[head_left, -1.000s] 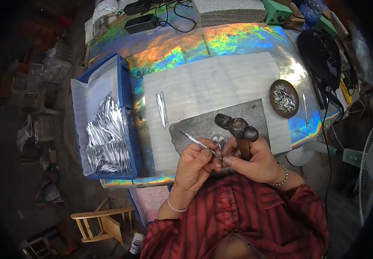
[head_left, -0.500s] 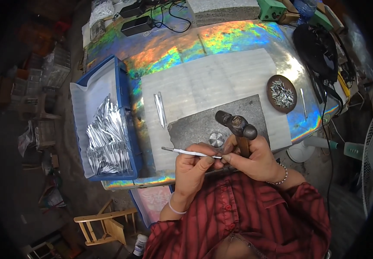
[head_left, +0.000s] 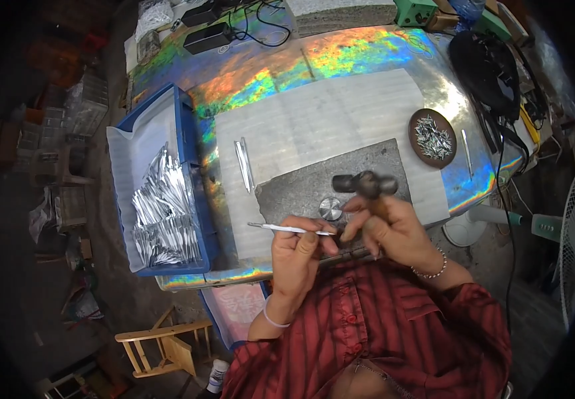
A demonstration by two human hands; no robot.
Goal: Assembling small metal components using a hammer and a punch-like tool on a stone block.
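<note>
My left hand (head_left: 294,259) pinches a slim silver-white metal rod (head_left: 289,229) with a darker grey tip pointing left. My right hand (head_left: 397,236) holds a ball-peen hammer (head_left: 368,184) by its wooden handle, the head raised above a grey metal plate (head_left: 301,189). The right fingertips are slightly apart from the rod's right end and blurred; whether they hold anything small cannot be made out. On the plate, just beyond my hands, lies a round shiny metal disc (head_left: 331,209). A few similar rods (head_left: 243,166) lie left of the plate.
A blue crate (head_left: 205,226), lined with white foam, holds many silver rods (head_left: 168,213) at left. At right stands a brown bowl (head_left: 442,163) of small metal pieces, with a single rod (head_left: 468,153) beside it. White sheeting (head_left: 327,106) covers the tabletop. Behind are black adapters (head_left: 209,38) and a stone block (head_left: 341,18).
My right hand has drawn away from the rod's right end, its fingers opening a little. The hammer head has swung nearly level. The left hand keeps its pinch on the rod.
</note>
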